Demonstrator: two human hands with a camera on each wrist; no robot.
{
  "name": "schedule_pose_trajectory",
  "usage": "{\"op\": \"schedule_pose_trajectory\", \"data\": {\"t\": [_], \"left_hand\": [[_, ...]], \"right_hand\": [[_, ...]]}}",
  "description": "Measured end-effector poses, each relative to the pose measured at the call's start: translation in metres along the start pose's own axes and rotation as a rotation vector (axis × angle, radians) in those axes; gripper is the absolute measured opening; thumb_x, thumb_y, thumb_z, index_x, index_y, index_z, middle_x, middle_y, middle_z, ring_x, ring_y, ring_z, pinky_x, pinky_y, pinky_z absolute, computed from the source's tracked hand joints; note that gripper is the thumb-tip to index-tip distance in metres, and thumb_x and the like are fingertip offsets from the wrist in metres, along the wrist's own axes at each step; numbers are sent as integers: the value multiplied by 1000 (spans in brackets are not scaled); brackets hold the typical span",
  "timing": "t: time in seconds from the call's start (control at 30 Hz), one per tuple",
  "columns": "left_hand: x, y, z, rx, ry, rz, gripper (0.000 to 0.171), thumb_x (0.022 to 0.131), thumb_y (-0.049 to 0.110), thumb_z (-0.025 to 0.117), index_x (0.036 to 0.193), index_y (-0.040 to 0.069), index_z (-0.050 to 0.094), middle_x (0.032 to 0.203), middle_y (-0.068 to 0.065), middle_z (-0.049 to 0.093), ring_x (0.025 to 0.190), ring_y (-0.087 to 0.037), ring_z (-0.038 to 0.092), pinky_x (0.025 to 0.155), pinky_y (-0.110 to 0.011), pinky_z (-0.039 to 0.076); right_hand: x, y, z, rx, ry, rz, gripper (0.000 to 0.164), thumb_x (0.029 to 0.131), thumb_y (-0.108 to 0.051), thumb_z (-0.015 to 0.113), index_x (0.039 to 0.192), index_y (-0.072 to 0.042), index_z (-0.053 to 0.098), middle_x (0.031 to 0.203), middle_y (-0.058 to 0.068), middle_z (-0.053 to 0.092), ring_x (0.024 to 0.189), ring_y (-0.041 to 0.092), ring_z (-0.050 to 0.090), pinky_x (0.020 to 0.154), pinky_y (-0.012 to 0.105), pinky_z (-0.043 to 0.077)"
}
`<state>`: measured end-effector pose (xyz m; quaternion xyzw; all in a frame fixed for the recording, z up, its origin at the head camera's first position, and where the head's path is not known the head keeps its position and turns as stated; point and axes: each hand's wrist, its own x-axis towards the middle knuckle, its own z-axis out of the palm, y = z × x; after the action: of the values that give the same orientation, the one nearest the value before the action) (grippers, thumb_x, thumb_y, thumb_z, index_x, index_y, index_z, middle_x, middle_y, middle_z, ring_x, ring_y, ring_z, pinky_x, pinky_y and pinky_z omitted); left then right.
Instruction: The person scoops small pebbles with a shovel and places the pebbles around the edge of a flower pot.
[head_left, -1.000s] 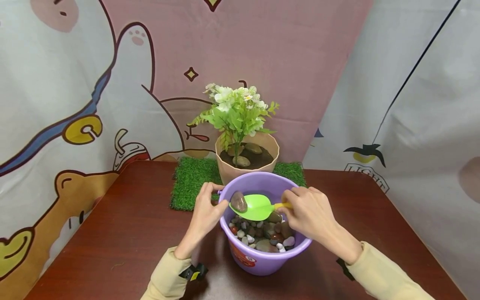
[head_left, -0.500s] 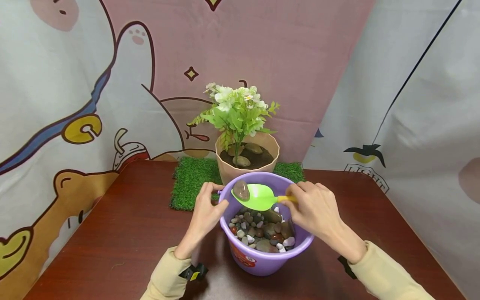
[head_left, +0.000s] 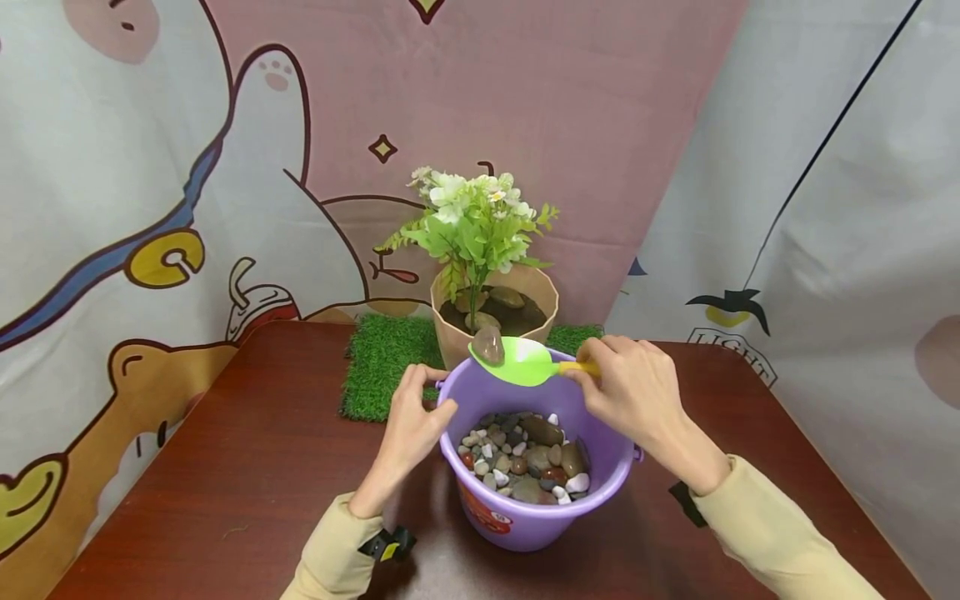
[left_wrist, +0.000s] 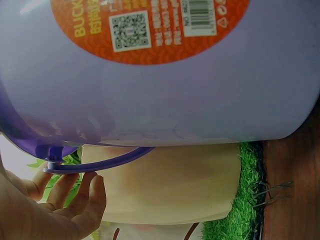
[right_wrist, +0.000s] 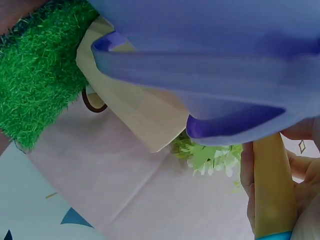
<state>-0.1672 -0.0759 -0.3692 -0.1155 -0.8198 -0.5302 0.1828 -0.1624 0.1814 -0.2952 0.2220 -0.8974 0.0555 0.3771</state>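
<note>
My right hand [head_left: 637,392] grips the yellow handle of a green toy shovel [head_left: 528,363]. The shovel is above the far rim of a purple bucket [head_left: 525,527], bearing one smooth brown stone [head_left: 488,345] near its tip. In the right wrist view the yellow handle [right_wrist: 272,185] lies between the fingers and thumb. My left hand [head_left: 414,433] holds the bucket's left rim, thumb toward the inside. From the left wrist view, its fingers [left_wrist: 82,200] curl beside the purple bail handle [left_wrist: 107,163]. Mixed pebbles [head_left: 517,458] cover the bucket's bottom.
Right behind the bucket stands a beige flowerpot [head_left: 454,340] with white artificial flowers [head_left: 472,208], dark soil and several stones. It sits on a green turf mat [head_left: 390,367] on the brown table [head_left: 300,475]. A printed cloth [head_left: 585,125] hangs behind.
My right hand has raised the shovel with its stone from inside the bucket up to the far rim, toward the flowerpot. The left hand has stayed on the rim.
</note>
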Motion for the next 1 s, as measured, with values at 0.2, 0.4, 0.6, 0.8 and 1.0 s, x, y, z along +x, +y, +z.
{"op": "schedule_pose_trajectory", "data": {"t": [0.2, 0.4, 0.6, 0.8, 1.0], "left_hand": [[1, -1, 1, 16, -2, -10, 31, 70, 5, 60, 101, 1, 62, 96, -13, 56, 89, -22, 55, 71, -32, 53], [1, -1, 1, 12, 0, -20, 31, 70, 5, 60, 101, 1, 62, 97, -13, 56, 90, -23, 55, 72, -37, 54], [0, 0, 1, 4, -3, -23, 31, 70, 4, 59, 100, 1, 62, 97, -13, 55, 91, -23, 56, 72, -35, 55], [1, -1, 1, 4, -2, -15, 30, 70, 4, 60, 100, 0, 62, 97, -13, 56, 92, -24, 56, 71, -26, 53], [1, -1, 0, 5, 0, -21, 31, 70, 4, 59, 100, 0, 62, 97, -13, 56, 92, -24, 56, 70, -27, 54]], "right_hand": [[16, 4, 7, -6, -20, 30, 21, 71, -28, 77, 71, -12, 64, 59, 2, 58, 51, 22, 51, 49, 37, 40], [35, 8, 17, -34, -16, 22, 23, 70, -26, 76, 68, -9, 61, 59, 5, 58, 53, 26, 54, 52, 40, 41], [53, 9, 29, -82, -39, -19, 29, 71, -27, 76, 65, -7, 56, 57, 9, 56, 55, 32, 56, 53, 44, 41], [65, 5, 38, -104, -125, -39, 26, 74, -25, 73, 68, -6, 57, 59, 13, 58, 58, 35, 57, 54, 43, 40], [79, 1, 42, -117, -240, -35, 24, 78, -27, 71, 73, -6, 61, 64, 14, 62, 62, 35, 60, 58, 43, 42]]}}
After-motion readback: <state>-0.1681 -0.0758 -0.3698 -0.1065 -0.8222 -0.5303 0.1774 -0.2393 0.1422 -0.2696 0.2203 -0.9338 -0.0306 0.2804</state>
